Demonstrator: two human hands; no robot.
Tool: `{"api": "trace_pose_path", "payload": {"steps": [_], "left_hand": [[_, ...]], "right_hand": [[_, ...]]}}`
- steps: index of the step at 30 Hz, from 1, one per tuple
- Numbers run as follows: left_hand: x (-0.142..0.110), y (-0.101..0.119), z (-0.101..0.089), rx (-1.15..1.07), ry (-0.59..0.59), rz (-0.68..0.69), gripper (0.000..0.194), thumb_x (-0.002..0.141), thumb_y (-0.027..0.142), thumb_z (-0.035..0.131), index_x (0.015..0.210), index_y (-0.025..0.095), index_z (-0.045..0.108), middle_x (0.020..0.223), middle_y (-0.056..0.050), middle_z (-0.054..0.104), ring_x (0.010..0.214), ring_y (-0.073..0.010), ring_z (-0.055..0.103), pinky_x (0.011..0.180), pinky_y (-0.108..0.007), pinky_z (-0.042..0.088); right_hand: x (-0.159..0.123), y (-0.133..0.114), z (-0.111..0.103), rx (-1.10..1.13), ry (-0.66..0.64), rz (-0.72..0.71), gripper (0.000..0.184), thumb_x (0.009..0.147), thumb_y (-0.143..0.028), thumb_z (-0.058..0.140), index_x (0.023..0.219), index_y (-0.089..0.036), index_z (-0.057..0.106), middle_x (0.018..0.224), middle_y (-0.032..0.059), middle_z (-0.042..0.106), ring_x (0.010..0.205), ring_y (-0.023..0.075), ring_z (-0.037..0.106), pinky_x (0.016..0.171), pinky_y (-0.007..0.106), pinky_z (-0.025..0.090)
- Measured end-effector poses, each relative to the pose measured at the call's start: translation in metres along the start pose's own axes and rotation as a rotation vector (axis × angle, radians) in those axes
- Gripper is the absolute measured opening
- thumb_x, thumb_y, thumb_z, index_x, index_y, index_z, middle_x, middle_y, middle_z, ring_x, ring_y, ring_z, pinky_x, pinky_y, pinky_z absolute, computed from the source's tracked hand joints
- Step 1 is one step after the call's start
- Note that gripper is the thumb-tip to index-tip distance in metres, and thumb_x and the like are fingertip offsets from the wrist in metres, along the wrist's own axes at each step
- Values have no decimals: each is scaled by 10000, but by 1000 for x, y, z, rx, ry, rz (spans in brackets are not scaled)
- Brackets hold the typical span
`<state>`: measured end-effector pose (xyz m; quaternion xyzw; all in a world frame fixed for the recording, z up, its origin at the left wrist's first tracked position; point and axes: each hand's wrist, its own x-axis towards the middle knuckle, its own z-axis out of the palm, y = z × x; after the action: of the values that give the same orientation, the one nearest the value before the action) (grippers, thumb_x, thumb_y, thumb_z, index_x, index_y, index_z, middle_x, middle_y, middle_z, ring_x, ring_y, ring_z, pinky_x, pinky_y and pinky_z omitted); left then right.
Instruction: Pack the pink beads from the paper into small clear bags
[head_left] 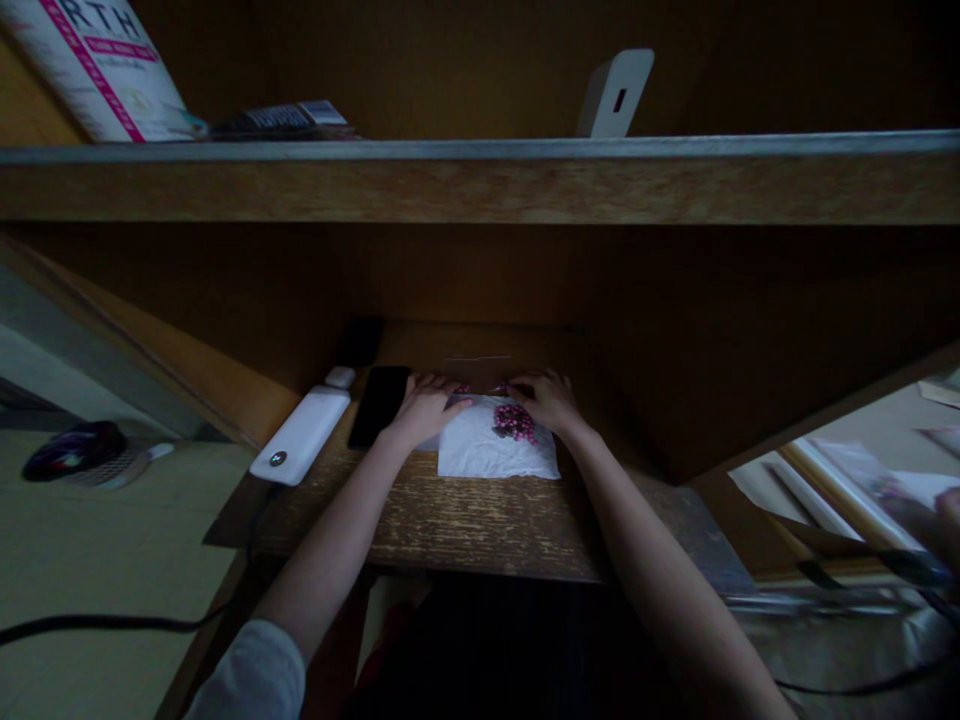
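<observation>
Pink beads (pixel 515 422) on crumpled white paper (pixel 495 450), left hand (pixel 427 408) and right hand (pixel 547 400) at its far edge, each grip's hold impossible to tell

White power bank (pixel 300 436), black smartphone (pixel 379 407) — side by side under a wooden shelf (pixel 480 182).

Two hands (pixel 427 408), one smartphone (pixel 379 407) — one power bank (pixel 300 436)

desk (pixel 450 520): rough wood | tissue paper (pixel 487 450): crinkled matt | power bank (pixel 300 435): smooth plastic
</observation>
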<state>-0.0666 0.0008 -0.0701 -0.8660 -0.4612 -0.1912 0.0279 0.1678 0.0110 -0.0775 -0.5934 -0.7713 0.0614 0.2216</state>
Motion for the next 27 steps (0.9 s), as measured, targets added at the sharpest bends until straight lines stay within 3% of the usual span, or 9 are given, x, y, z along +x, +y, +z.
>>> {"api": "trace_pose_path", "payload": {"steps": [5,10,16,27], "left_hand": [[2,-4,-10,-16,73,-62,339,888,434,406,1105,229,566,1151,-56,603,1063,-246,509,895,-423,288],[2,-21,-23,-72,71,-189,154,821,321,535,932,253,616,1019,-14,651,982,-222,545,877,-409,285],[-1,-30,-26,-84,-36,-159,120,788,348,572,803,242,626,915,5,666,937,-225,549,858,-412,272],[-2,-30,-29,-97,-58,-136,75,781,268,559,764,222,615,892,1,656,909,-208,552,859,-397,292]], "right_hand": [[0,1,-1,-4,-7,5,312,866,-417,441,1006,-265,675,1049,52,669,1032,278,492,872,443,289],[-1,1,-3,-14,-27,14,310,861,-426,452,1010,-266,671,1064,51,664,1033,276,493,872,442,291],[-2,0,-5,-14,-25,10,291,857,-418,464,1013,-278,666,1059,38,665,1028,264,499,873,431,294],[-3,-2,-11,26,36,1,261,849,-364,463,974,-270,672,1031,37,668,1001,268,500,852,428,290]]}}
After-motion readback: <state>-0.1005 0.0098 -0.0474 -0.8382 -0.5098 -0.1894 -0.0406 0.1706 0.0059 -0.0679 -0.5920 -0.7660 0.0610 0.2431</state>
